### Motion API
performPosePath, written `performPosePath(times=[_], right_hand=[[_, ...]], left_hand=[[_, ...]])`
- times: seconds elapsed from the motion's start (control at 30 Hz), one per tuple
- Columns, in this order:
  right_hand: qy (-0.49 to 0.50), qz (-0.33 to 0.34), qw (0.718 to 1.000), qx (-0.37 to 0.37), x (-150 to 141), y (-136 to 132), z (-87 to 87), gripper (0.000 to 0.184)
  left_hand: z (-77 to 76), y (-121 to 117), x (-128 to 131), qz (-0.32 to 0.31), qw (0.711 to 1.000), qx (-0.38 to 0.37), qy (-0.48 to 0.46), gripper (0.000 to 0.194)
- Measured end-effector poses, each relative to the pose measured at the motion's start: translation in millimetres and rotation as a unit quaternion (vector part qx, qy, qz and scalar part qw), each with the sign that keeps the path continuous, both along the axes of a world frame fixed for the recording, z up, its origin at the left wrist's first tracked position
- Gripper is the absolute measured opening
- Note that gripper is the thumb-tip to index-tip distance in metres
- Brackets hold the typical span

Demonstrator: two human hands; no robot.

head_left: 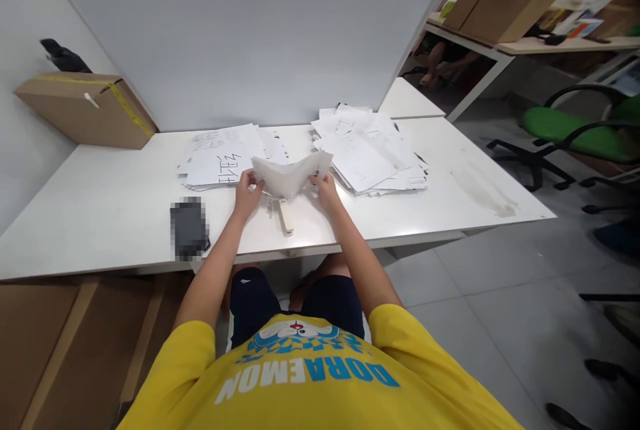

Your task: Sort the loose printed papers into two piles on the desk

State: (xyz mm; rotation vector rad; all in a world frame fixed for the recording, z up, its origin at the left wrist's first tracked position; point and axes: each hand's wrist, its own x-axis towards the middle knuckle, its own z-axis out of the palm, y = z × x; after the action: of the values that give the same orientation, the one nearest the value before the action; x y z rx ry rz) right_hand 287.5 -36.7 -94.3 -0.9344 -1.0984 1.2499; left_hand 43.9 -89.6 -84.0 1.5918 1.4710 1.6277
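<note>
Held up between both hands is a sheaf of white paper (287, 178), bowed downward in its middle. My left hand (248, 191) pinches its left edge and my right hand (325, 190) grips the right edge. Just below the paper, a cream stapler (286, 218) lies on the white table (125, 197). Behind my left hand rests a stack of papers (220, 153), its top sheet marked with large dark characters. A second, messier paper pile (373, 153) lies beyond my right hand. How many sheets I hold cannot be made out.
A blurred-out dark object (189, 229) is near the table's front edge at left. A taped cardboard box (95, 110) leans in the back left corner. Behind the table rises a white partition (260, 37). A green chair (565, 125) and another person's hands (435, 73) appear at right.
</note>
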Motion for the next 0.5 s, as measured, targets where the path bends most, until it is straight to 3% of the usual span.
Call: performPosePath(times=[0.1,0.2,0.5], right_hand=[[0.008,-0.012,1.000,0.028,1.4,-0.4,-0.7,0.030],[0.021,-0.013,0.998,0.064,3.2,-1.1,-0.2,0.034],[0.011,-0.013,0.998,0.061,0.1,-6.5,5.5,0.031]], left_hand=[[4.6,-5.6,0.8,0.059,0.998,0.015,0.020,0.024],[6.0,-6.9,1.4,0.077,0.996,0.017,0.034,0.029],[5.0,-1.5,2.7,-0.005,1.000,-0.003,0.007,0.060]])
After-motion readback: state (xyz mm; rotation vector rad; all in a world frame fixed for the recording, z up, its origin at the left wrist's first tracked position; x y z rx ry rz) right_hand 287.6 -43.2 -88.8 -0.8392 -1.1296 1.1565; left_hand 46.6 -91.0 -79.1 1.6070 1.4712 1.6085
